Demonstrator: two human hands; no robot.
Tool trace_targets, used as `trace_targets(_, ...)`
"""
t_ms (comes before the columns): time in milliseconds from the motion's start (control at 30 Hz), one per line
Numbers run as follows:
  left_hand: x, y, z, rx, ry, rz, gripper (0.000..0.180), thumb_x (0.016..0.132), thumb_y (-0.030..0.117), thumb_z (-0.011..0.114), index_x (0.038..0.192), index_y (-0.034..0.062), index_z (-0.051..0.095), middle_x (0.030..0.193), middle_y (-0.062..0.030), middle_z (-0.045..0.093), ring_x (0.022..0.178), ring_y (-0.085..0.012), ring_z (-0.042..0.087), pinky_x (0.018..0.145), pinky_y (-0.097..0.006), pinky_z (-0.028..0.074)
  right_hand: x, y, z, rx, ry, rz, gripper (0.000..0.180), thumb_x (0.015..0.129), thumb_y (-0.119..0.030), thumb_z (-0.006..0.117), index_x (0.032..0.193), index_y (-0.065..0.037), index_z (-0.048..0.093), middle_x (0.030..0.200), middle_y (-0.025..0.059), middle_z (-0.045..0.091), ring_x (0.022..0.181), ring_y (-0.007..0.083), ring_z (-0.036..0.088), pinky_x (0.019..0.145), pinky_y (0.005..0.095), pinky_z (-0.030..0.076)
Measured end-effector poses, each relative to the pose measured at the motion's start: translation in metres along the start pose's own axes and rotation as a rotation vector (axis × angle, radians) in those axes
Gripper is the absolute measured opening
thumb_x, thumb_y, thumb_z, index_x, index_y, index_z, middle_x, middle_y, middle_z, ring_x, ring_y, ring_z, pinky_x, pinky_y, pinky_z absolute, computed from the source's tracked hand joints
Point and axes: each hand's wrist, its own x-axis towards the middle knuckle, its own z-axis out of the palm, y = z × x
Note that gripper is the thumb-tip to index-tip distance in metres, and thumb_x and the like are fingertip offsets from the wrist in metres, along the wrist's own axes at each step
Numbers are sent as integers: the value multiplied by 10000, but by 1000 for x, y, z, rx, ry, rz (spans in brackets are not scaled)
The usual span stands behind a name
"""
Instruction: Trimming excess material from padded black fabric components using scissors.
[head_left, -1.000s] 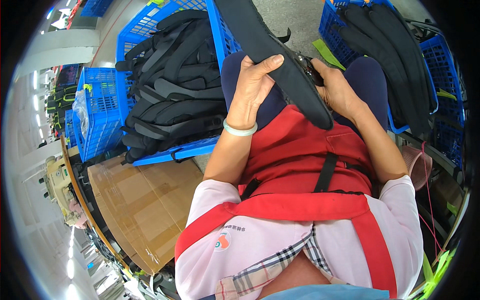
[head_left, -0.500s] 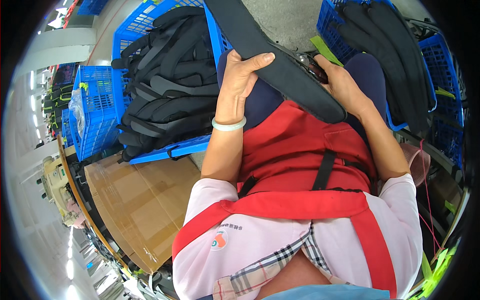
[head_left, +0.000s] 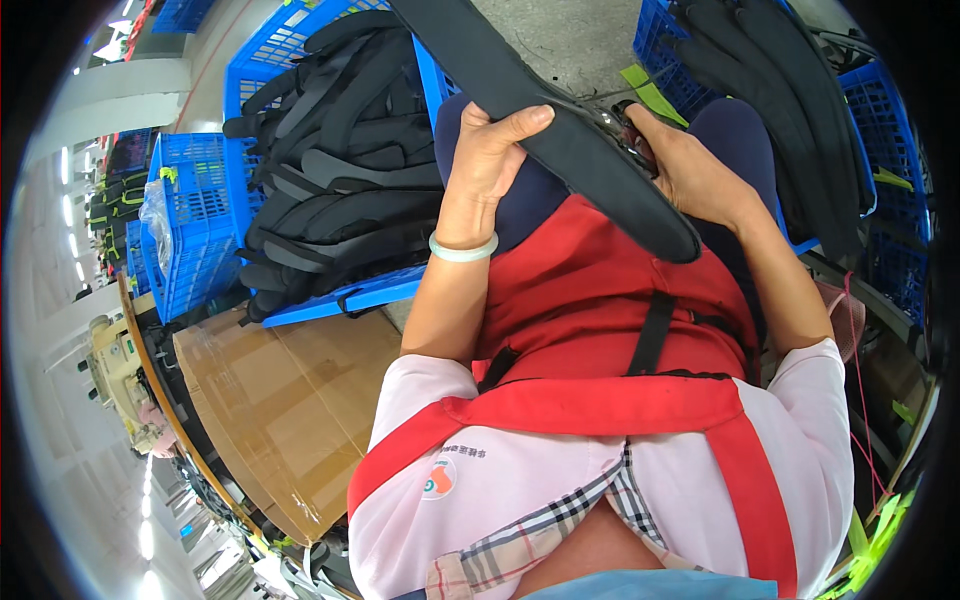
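A long black padded strap point(head_left: 590, 150) slants across my lap, running from the upper middle down to a rounded end over my red apron. My left hand point(head_left: 490, 150) is closed on its near side, thumb lying over the top face. Beyond the strap's right edge, my right hand point(head_left: 690, 165) grips a small tool with shiny metal and a dark red handle point(head_left: 638, 145). The metal part is against the strap's far edge or just beside it; I cannot tell which. The tool's tip is hidden.
A blue crate point(head_left: 345, 298) heaped with black padded straps point(head_left: 350, 195) stands at the left, another blue crate point(head_left: 190, 250) beyond it. More long black pieces point(head_left: 790, 110) hang over a blue crate at the right. A cardboard sheet point(head_left: 290, 400) lies at lower left.
The strap has shifted slightly, its rounded end now a little lower and further right. My right hand and the tool have moved slightly, with more of the metal showing.
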Motion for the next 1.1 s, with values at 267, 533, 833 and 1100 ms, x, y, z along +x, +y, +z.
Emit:
trace_targets(267,1,-1,-1,-25,15,3,189,779,-60,719,918,63,688,895,-47,695,825,-150,662,793,-299,530,3,8,5,-64,-13,-39,374,825,-138,651,1071,0,406,801,273,574,835,474,551,689,482,417)
trace_targets(533,-2,-1,-1,-36,29,-3,171,796,-40,714,932,58,683,896,-54,690,830,-161,662,798,-305,534,3,3,8,36,65,-33,318,833,-159,667,961,22,439,750,271,530,766,478,496,656,448,422)
trace_targets(833,1,-1,-5,-84,-5,-15,144,821,-23,695,948,45,697,931,-75,698,839,-174,668,806,-325,541,3,8,22,57,98,30,296,814,-83,649,1000,-1,434,798,271,545,814,478,513,672,438,433)
trace_targets(1100,-2,-4,-2,-73,-8,-1,150,822,-43,684,947,38,699,941,-72,700,864,-177,667,815,-334,540,8,-6,21,-15,79,67,321,781,-22,614,1043,6,432,820,290,577,862,473,563,675,485,422)
